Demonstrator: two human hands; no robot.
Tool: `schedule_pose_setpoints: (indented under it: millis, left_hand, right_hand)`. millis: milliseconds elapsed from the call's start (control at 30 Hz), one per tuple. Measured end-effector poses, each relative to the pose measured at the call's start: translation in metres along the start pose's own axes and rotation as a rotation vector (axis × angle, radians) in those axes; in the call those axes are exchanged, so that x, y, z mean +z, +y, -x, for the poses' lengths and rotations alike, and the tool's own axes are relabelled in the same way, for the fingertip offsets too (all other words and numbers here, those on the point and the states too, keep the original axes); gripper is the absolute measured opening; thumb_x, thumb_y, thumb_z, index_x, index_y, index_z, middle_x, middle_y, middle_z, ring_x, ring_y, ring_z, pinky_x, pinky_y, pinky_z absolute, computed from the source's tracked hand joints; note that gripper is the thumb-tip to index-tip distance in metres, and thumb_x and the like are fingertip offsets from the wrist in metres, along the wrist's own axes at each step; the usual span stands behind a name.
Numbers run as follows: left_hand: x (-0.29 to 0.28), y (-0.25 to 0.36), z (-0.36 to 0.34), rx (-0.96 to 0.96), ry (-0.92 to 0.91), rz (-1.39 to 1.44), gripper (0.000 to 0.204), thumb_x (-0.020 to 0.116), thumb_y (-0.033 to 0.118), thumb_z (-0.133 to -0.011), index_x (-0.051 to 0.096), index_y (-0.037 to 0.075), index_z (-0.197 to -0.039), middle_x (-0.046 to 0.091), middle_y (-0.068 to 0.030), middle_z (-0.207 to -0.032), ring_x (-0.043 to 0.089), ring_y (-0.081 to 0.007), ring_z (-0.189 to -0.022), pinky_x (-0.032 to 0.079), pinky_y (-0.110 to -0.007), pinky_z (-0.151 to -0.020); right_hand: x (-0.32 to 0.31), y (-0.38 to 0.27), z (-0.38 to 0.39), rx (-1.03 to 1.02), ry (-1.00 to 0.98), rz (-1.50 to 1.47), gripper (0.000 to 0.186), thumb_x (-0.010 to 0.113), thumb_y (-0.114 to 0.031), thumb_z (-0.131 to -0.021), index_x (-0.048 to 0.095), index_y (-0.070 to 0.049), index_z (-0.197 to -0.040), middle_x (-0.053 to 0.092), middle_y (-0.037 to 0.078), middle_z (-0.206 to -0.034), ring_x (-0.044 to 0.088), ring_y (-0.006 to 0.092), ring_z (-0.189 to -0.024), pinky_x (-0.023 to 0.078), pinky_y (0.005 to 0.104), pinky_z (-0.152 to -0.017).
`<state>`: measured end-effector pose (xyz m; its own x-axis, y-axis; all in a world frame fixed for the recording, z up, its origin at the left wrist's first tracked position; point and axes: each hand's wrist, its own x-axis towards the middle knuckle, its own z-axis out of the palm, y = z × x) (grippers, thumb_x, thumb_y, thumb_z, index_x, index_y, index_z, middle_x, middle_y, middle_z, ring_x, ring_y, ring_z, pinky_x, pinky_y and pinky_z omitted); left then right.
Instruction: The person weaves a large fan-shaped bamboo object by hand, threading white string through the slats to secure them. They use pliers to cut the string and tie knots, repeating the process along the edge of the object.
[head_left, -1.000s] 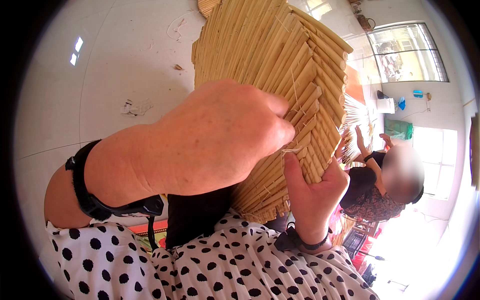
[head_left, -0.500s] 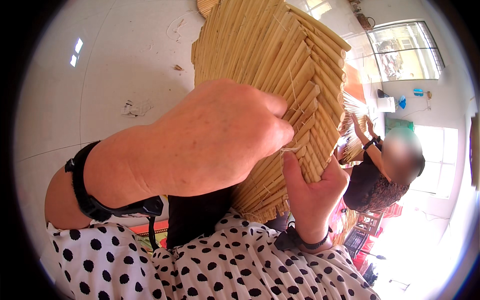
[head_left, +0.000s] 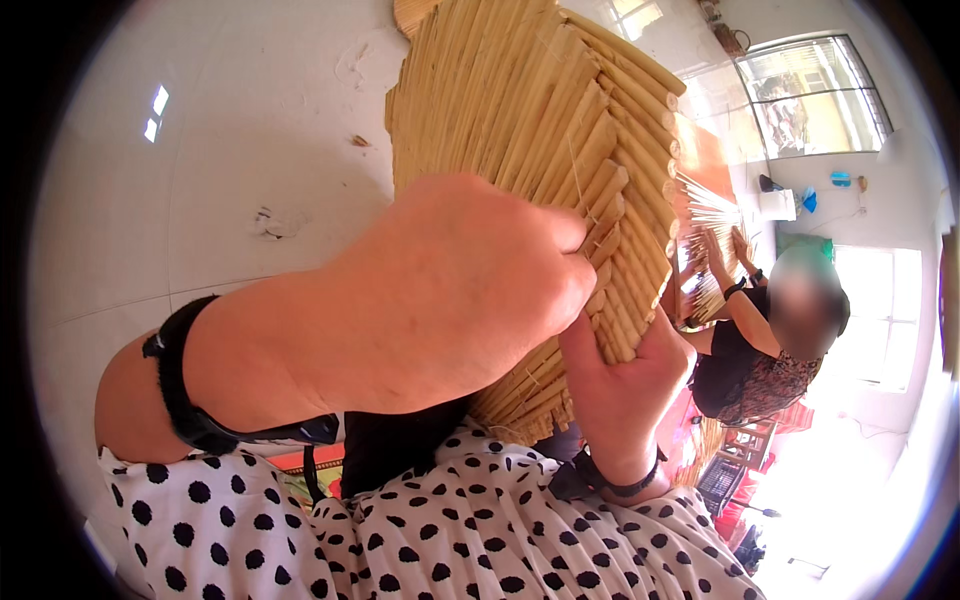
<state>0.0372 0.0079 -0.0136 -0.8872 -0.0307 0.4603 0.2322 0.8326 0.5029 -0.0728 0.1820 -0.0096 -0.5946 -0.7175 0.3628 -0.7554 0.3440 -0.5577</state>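
A mat of straw-coloured reed stalks (head_left: 490,100), bound with thin thread, slants across the middle. Along its right border the cut stalk ends overlap in a plaited edge (head_left: 635,240). My left hand (head_left: 450,285) reaches over the mat from the left, curled closed against the plaited edge. Its fingertips are hidden, so what they pinch does not show. Below it, my right hand (head_left: 625,385) clasps the lower end of that edge, thumb on the near face and the other fingers behind. Both hands almost meet there.
A co-worker (head_left: 765,350) sits at the right, hands raised beside another fan of stalks (head_left: 710,215). A black crate (head_left: 718,482) stands below them. Scraps (head_left: 270,225) lie on the pale tiled floor (head_left: 230,120). My lap is covered in spotted cloth (head_left: 420,535).
My left hand has moved slightly right and down, covering the thread loop that showed by its fingertips. The mat's right border has shifted a little left. My right hand keeps its hold.
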Motion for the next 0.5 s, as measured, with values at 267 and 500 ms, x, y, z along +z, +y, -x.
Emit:
schedule_pose_setpoints:
  millis: [267, 500]
  left_hand:
    - [-0.012, 0.006, 0.007, -0.117, 0.025, 0.108, 0.022, 0.074, -0.006, -0.074, 0.072, 0.004, -0.094, 0.06, -0.0076, -0.082, 0.06, -0.0255, -0.064, 0.048, -0.034, -0.054]
    - [-0.034, 0.017, 0.038, -0.496, -0.033, 0.216, 0.01, 0.074, -0.003, -0.084, 0.065, 0.001, -0.086, 0.064, -0.0075, -0.077, 0.065, -0.016, -0.059, 0.05, -0.028, -0.054]
  right_hand:
    - [0.001, -0.013, -0.002, -0.121, -0.017, -0.029, 0.032, 0.078, -0.01, -0.077, 0.067, -0.001, -0.106, 0.067, 0.013, -0.077, 0.066, 0.0339, -0.064, 0.054, 0.0388, -0.056]
    - [0.007, 0.014, 0.006, -0.295, -0.243, -0.505, 0.059, 0.083, -0.018, -0.073, 0.062, 0.004, -0.124, 0.068, 0.02, -0.109, 0.07, 0.0347, -0.087, 0.058, 0.0371, -0.074]
